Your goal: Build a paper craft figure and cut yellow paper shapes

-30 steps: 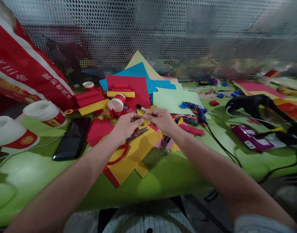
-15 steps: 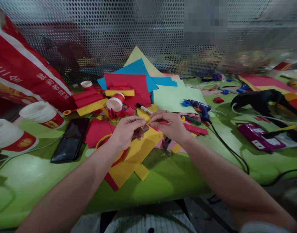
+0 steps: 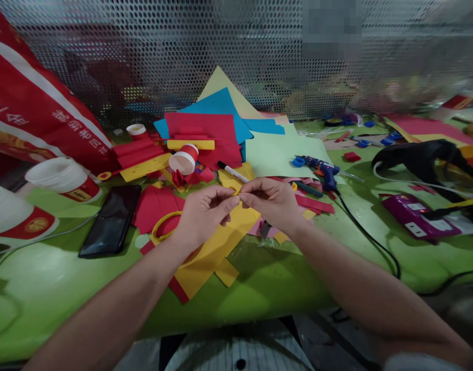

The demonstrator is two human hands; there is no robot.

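L forearm (image 3: 116, 299): bare, runs from btm left of frame up twd ctr.
L hand (image 3: 205, 214): just L of ctr, back mostly up, thumb & index pinched, other fingers curled under.
R forearm (image 3: 360, 273): bare, slants up from btm right.
R hand (image 3: 275, 206): just R of ctr, thumb & fingers pinched, tips v. close to L's.

10 o'clock, red bag (image 3: 39, 98): we read white characters (image 3: 80, 131) "金" and "到老凤祥" | 9 o'clock, paper cups (image 3: 53, 172): gold markings (image 3: 40, 223) we cannot resolve
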